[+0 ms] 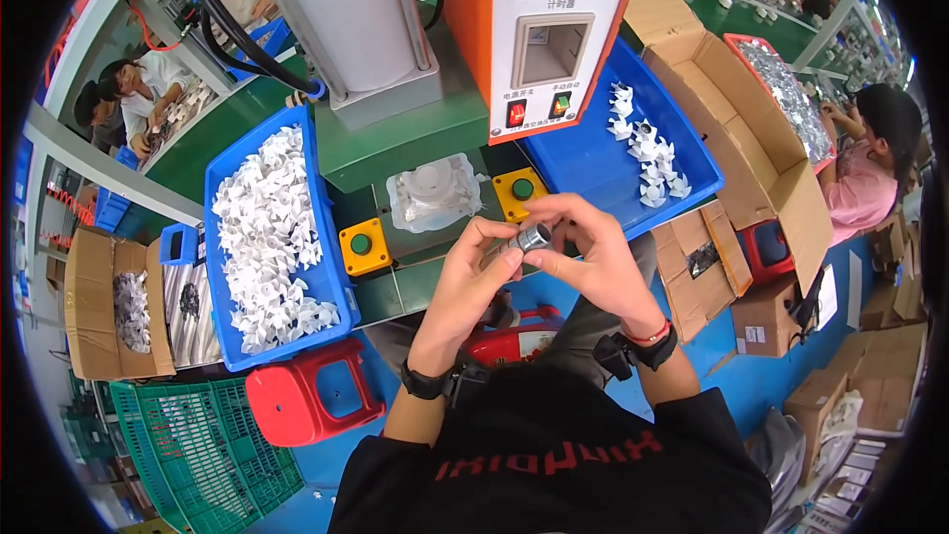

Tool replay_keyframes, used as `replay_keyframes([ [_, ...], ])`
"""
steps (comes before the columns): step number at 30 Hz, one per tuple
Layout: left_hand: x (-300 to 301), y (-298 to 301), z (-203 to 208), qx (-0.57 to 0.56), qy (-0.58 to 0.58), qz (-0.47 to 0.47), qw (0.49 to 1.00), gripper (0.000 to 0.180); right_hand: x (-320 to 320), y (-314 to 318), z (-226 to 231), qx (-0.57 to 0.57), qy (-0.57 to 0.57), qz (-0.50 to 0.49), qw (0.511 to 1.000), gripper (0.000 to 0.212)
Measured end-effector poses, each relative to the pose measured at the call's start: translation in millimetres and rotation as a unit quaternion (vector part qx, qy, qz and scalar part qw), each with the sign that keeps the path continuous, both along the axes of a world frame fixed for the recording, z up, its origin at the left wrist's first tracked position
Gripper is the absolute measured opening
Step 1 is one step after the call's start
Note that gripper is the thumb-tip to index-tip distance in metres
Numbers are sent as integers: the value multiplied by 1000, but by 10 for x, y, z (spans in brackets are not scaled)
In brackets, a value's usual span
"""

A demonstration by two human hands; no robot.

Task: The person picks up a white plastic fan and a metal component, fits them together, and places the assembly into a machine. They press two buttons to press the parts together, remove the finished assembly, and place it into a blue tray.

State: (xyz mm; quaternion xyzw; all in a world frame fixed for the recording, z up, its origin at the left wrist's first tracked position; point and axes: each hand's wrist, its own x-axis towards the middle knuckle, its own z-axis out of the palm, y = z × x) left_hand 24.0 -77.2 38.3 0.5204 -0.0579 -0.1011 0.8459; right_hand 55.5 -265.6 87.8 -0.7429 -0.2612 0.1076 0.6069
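1. Green bench (pixel 403 289) is standing in a workshop.
2. Left hand (pixel 476 269) and right hand (pixel 587 249) are pinching a silvery cylinder (pixel 535 236) before the bench.
3. White parts (pixel 269 227) are filling the left bin (pixel 336 269), fewer lying in the right bin (pixel 581 150); work seems early, much remaining.

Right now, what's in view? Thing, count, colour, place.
Cylindrical part: 1, silvery, between hands
Press: 1, grey, green, orange, ahead
Fixture: 1, whitish, between buttons
Round buttons: 2, green, flanking fixture
Large bins: 2, blue, left/right
Finned pieces: many, white, in bins
Stools: 2+, red, left, centre
Crate: 1+, green, lower left
Cartons: several, brown, both sides
Coworkers: several, mixed clothing, background
Wrist straps: 2, black, wrists
Left hand: 1, bare, on part
Right hand: 1, bare, on part
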Motion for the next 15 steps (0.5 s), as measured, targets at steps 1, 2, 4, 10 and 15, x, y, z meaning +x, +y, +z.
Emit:
replay_keyframes([
  [1,-15,-30,11,1,-2,5,1000,24,-22,41,-134,82,41,-18,996,37],
  [2,-11,-110,41,-2,-9,30,999,26,-32,89,-259,164,78,-34,983,37],
  [4,3,-262,40,-6,-24,91,996,29,-36,251,-436,247,114,-32,962,37],
  [10,50,-537,-186,219,-134,195,947,39,54,625,-676,464,276,-177,823,40],
  [15,-79,-580,92,377,-264,235,856,45,172,624,-586,516,371,-146,758,37],
])
